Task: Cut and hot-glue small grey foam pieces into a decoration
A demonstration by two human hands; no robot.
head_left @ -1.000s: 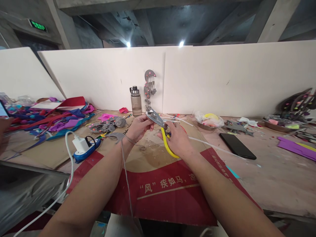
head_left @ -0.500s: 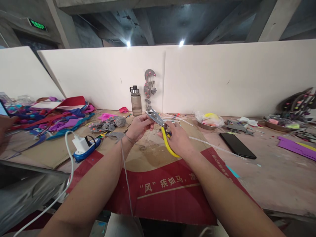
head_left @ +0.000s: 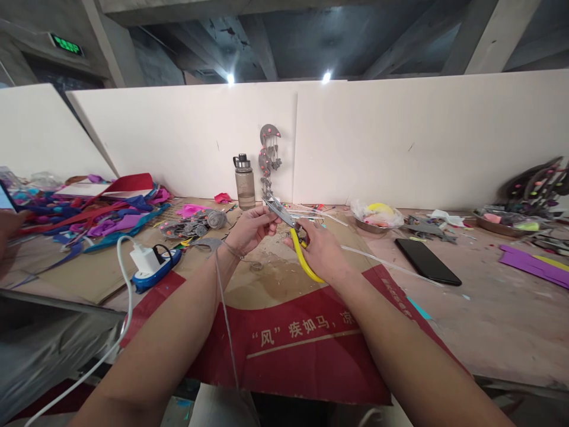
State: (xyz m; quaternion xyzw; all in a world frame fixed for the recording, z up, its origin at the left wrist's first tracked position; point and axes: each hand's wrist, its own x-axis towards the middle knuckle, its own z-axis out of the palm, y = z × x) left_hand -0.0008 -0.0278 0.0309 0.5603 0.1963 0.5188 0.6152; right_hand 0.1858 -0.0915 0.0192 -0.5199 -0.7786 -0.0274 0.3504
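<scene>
My right hand [head_left: 320, 252] grips the yellow handles of a pair of scissors [head_left: 291, 228], whose grey blades point up and left. My left hand [head_left: 249, 229] is closed in a pinch right at the blade tips, holding something thin that I cannot make out. A grey string [head_left: 226, 314] hangs from my left wrist down towards the table edge. Both hands hover over a brown and red cardboard sheet [head_left: 284, 332] that lies on the table.
A white charger on a blue power strip [head_left: 153, 261] with its cable lies at the left, beside piles of coloured felt scraps [head_left: 93, 213]. A water bottle [head_left: 244, 181] and a grey hanging ornament [head_left: 269, 157] stand by the white wall. A black phone [head_left: 427, 262] lies right.
The scissor blades have narrowed and dropped slightly towards my left hand's fingers. Both hands stay in nearly the same place.
</scene>
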